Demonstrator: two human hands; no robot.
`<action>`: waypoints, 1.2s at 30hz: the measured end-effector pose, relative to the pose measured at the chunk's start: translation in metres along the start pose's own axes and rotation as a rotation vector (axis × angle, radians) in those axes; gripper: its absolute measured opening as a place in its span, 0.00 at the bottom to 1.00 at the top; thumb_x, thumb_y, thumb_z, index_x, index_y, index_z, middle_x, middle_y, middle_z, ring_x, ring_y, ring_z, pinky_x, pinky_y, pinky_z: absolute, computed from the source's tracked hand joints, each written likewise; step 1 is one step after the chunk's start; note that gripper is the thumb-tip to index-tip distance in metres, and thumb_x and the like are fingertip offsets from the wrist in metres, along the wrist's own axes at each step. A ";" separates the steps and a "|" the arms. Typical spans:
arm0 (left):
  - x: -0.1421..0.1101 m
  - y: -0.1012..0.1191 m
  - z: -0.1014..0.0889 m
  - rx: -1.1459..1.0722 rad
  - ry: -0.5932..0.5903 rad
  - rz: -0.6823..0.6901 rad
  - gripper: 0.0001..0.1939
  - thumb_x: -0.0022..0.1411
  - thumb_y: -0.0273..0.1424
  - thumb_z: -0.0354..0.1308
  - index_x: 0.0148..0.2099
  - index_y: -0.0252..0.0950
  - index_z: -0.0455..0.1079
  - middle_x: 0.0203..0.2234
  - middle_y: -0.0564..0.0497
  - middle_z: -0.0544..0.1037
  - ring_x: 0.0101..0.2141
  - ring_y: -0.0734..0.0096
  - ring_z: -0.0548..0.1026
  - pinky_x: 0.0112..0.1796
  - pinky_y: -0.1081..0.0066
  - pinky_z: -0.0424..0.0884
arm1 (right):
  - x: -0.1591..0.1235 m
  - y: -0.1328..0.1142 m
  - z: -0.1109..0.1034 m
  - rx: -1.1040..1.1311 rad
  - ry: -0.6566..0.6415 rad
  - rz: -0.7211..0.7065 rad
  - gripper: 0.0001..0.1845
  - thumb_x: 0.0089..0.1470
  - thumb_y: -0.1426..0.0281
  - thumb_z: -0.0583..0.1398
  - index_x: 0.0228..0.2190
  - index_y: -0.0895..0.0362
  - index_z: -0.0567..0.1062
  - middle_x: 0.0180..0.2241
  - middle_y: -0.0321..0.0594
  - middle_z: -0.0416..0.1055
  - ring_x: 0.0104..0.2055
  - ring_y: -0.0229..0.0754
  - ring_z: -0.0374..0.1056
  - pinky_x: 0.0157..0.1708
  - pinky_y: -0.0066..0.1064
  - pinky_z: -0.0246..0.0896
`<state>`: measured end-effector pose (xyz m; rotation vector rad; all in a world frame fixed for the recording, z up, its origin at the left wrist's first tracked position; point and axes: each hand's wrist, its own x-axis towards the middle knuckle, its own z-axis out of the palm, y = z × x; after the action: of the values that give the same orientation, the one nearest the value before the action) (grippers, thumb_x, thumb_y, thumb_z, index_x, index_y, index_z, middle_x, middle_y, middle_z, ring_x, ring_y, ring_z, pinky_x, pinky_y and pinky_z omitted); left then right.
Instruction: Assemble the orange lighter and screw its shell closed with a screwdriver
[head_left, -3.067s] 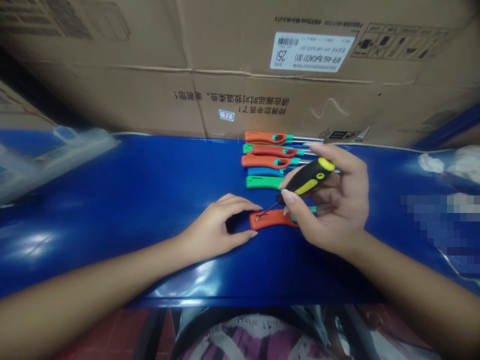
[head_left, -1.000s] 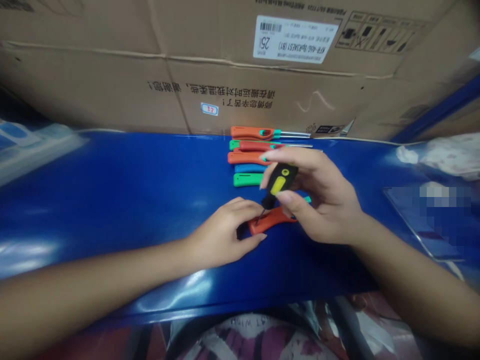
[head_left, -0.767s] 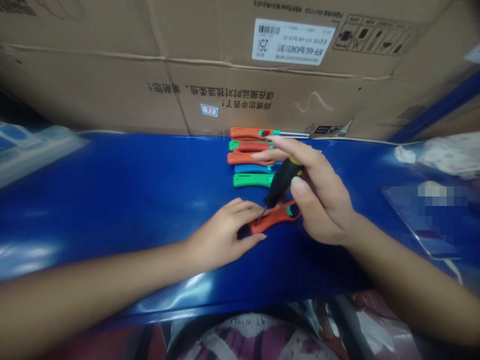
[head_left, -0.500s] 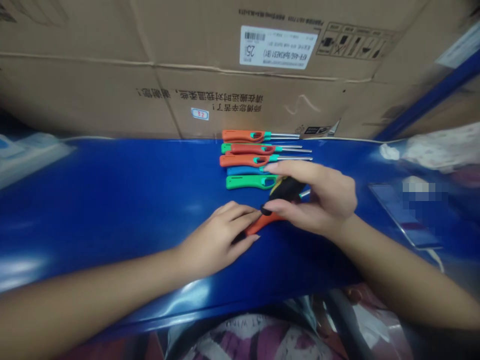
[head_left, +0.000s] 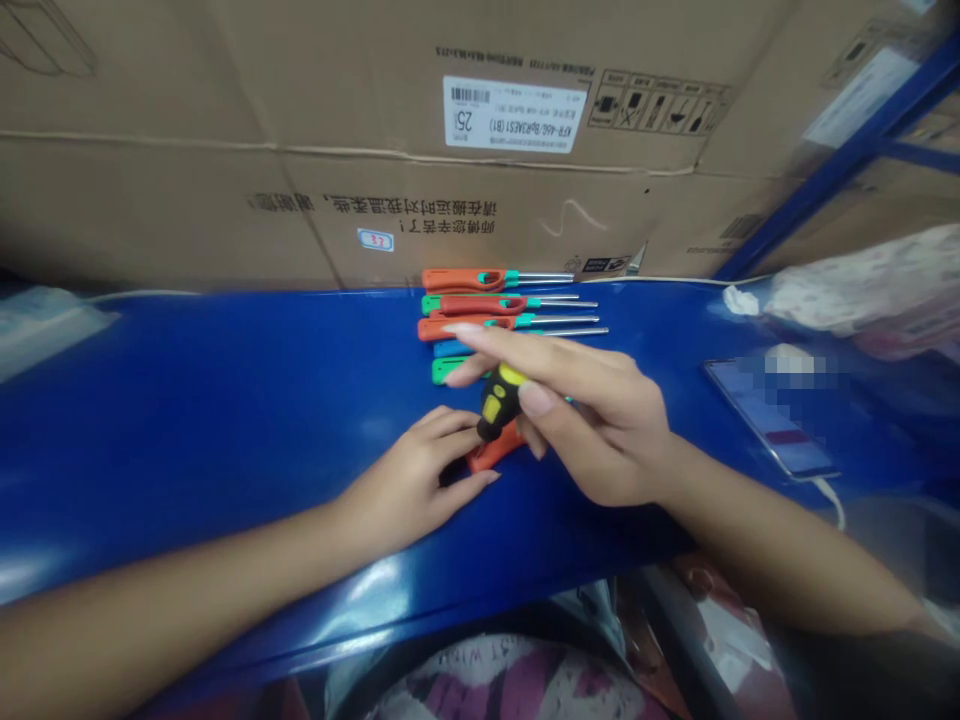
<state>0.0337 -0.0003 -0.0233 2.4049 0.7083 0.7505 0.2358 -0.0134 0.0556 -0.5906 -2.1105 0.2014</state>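
My left hand (head_left: 411,478) grips the butt end of an orange long-necked gas lighter (head_left: 495,450) lying on the blue table. Fingers and thumb close round it from the left. In my right hand (head_left: 600,415) is a black and yellow screwdriver (head_left: 496,402), pinched by its handle and tilted over the lighter near the left fingertips. The screwdriver's tip is hidden. Behind my right fingers several more lighters lie in a row with metal necks to the right, among them an orange lighter (head_left: 457,281) and a partly covered green lighter (head_left: 444,372).
A large cardboard box (head_left: 300,230) stands along the back edge of the blue table (head_left: 225,400). To the right lie a phone (head_left: 757,415) with a white cable and a patterned cloth (head_left: 847,290). A pale plastic packet (head_left: 52,325) rests at the left.
My right hand has moved left and turned, bringing the screwdriver's narrow end over the orange lighter near my left fingers. My left hand keeps its hold. The whole view has shifted slightly.
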 end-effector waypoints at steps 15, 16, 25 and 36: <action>0.001 0.001 0.000 -0.031 -0.001 -0.036 0.11 0.67 0.33 0.59 0.49 0.35 0.74 0.46 0.44 0.77 0.48 0.59 0.74 0.50 0.58 0.73 | -0.005 0.003 0.006 -0.029 0.060 -0.030 0.13 0.64 0.66 0.59 0.49 0.55 0.76 0.35 0.39 0.75 0.35 0.38 0.71 0.36 0.31 0.72; 0.001 0.000 0.000 -0.042 -0.007 -0.037 0.12 0.68 0.33 0.59 0.51 0.35 0.73 0.47 0.44 0.77 0.49 0.59 0.74 0.51 0.58 0.73 | -0.006 0.003 0.006 -0.081 0.070 -0.068 0.13 0.62 0.64 0.62 0.47 0.55 0.77 0.33 0.38 0.73 0.33 0.37 0.69 0.33 0.29 0.71; -0.001 -0.001 0.001 -0.037 0.004 -0.015 0.11 0.67 0.32 0.60 0.50 0.37 0.73 0.47 0.45 0.77 0.49 0.60 0.74 0.51 0.58 0.72 | -0.008 -0.001 0.006 -0.091 0.049 -0.041 0.15 0.65 0.69 0.56 0.51 0.56 0.73 0.37 0.40 0.75 0.37 0.38 0.71 0.36 0.30 0.71; 0.000 0.000 0.000 -0.019 0.016 0.012 0.15 0.66 0.32 0.61 0.54 0.36 0.73 0.46 0.43 0.77 0.47 0.60 0.74 0.50 0.57 0.73 | -0.005 0.016 0.003 -0.173 0.075 -0.002 0.16 0.63 0.65 0.59 0.52 0.52 0.73 0.40 0.40 0.79 0.38 0.41 0.75 0.39 0.33 0.74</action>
<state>0.0335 -0.0006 -0.0232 2.3902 0.6907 0.7783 0.2409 -0.0021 0.0443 -0.6868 -2.0682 -0.0058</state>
